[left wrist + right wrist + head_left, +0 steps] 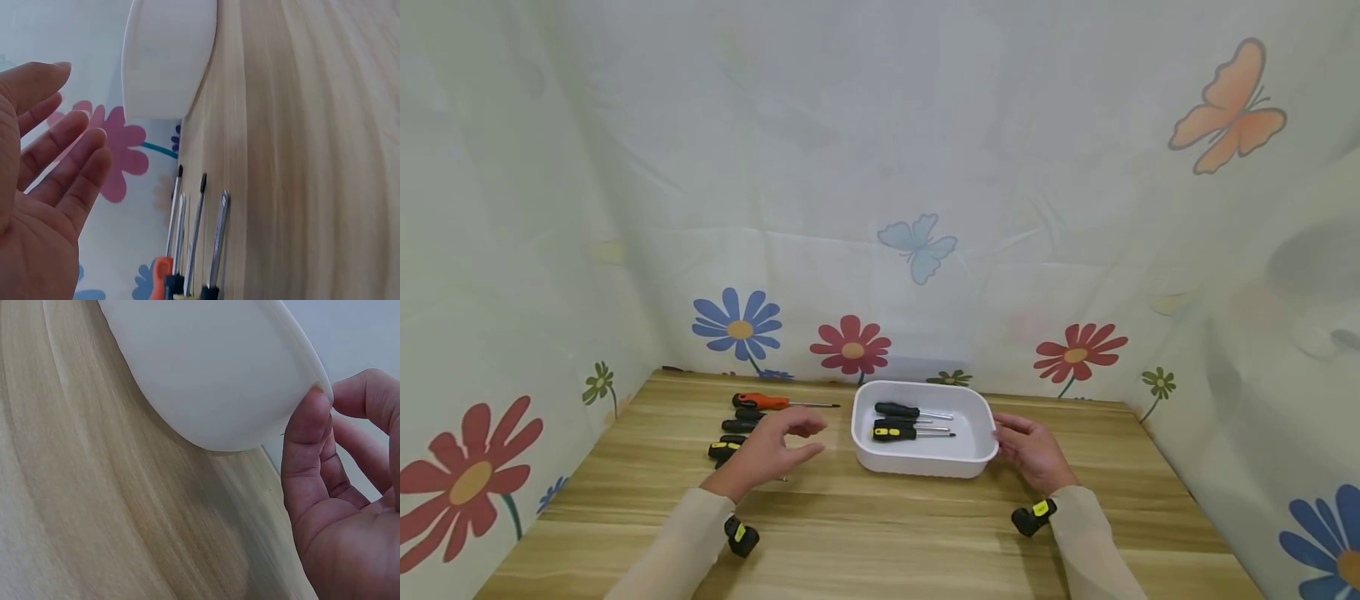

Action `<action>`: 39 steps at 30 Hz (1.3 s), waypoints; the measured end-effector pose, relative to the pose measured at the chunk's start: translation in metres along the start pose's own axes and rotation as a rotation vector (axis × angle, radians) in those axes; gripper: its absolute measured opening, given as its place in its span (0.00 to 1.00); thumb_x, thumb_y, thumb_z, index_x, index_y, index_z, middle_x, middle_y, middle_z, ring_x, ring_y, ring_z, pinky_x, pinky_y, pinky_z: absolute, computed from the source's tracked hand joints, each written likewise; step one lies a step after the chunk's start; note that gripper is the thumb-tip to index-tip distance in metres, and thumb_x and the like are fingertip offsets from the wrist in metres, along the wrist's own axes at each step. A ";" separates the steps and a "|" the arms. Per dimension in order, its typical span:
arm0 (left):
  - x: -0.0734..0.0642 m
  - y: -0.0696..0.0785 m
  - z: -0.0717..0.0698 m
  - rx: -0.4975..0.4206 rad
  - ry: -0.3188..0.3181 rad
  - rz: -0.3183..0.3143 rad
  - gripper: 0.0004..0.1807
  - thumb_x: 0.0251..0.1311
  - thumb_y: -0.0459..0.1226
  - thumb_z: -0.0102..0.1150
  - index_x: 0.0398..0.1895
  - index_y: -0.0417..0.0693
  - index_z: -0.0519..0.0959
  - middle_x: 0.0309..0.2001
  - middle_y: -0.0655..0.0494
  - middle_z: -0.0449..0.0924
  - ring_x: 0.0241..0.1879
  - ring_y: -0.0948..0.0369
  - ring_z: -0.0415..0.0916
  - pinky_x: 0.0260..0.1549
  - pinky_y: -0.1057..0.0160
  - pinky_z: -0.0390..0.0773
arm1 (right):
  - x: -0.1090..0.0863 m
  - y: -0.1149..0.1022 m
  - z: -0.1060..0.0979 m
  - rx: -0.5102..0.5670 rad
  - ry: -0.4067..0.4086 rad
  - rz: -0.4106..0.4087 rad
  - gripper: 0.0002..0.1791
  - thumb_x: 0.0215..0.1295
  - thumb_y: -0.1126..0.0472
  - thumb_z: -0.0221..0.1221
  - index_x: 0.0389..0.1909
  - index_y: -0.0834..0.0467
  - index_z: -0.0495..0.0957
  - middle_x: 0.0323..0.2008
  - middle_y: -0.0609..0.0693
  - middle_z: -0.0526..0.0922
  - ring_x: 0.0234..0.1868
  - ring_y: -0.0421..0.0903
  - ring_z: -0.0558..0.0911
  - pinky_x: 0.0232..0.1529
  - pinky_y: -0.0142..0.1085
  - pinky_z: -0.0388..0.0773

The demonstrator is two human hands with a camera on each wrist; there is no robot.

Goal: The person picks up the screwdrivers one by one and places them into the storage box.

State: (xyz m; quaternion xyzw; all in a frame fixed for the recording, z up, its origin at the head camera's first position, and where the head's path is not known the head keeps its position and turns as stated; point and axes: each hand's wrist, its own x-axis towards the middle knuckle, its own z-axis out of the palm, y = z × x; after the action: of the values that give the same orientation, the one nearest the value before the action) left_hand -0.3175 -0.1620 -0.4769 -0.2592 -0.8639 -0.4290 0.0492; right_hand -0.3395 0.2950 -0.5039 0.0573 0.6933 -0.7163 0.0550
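Note:
A white plastic bin [917, 467] stands on the wooden table with several screwdrivers [898, 434] inside, their handles toward the left and shafts toward the right. At the bin's right end, my right hand [1036, 454] holds the rim; the right wrist view shows thumb and index finger [306, 425] meeting at its edge. My left hand [775, 450], fingers loosely spread and holding nothing, hovers left of the bin. Behind and below it lie an orange-handled screwdriver [763, 402] and several dark-handled ones [724, 450], partly hidden by the hand. Their shafts [220, 234] show in the left wrist view.
The wooden tabletop [865, 533] extends in front of the bin and to both sides. A pale curtain [820, 167] printed with flowers and butterflies encloses the table at the back and sides. Black wrist devices [742, 537] sit on both sleeves.

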 end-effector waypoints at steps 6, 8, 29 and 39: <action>-0.013 -0.009 -0.008 0.027 0.025 -0.018 0.17 0.62 0.46 0.72 0.53 0.61 0.83 0.51 0.62 0.85 0.51 0.59 0.83 0.56 0.52 0.83 | 0.000 0.000 0.000 -0.002 0.003 0.001 0.27 0.72 0.65 0.62 0.70 0.63 0.72 0.63 0.58 0.81 0.43 0.43 0.85 0.44 0.32 0.85; -0.017 -0.011 -0.010 0.025 0.036 -0.025 0.19 0.60 0.49 0.72 0.54 0.59 0.83 0.51 0.63 0.85 0.51 0.61 0.83 0.56 0.54 0.83 | 0.000 0.001 0.000 0.000 0.006 0.003 0.27 0.72 0.65 0.62 0.70 0.63 0.72 0.63 0.58 0.82 0.43 0.43 0.85 0.44 0.32 0.86; -0.049 -0.041 -0.055 0.070 0.115 -0.031 0.20 0.57 0.42 0.76 0.54 0.58 0.84 0.52 0.50 0.86 0.50 0.66 0.83 0.52 0.62 0.84 | 0.000 0.004 -0.001 0.019 -0.004 -0.002 0.27 0.72 0.65 0.61 0.70 0.64 0.71 0.60 0.55 0.84 0.44 0.43 0.87 0.47 0.34 0.86; -0.063 -0.059 -0.070 0.085 0.092 -0.112 0.22 0.57 0.47 0.75 0.54 0.53 0.85 0.52 0.61 0.86 0.53 0.54 0.84 0.56 0.55 0.82 | 0.001 0.002 -0.001 0.016 -0.008 0.000 0.27 0.73 0.65 0.61 0.71 0.63 0.71 0.61 0.55 0.84 0.45 0.43 0.87 0.47 0.34 0.86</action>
State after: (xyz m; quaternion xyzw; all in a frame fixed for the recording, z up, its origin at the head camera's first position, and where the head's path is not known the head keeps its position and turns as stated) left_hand -0.3014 -0.2701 -0.4947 -0.1883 -0.8913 -0.4054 0.0756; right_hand -0.3405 0.2958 -0.5059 0.0548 0.6875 -0.7218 0.0571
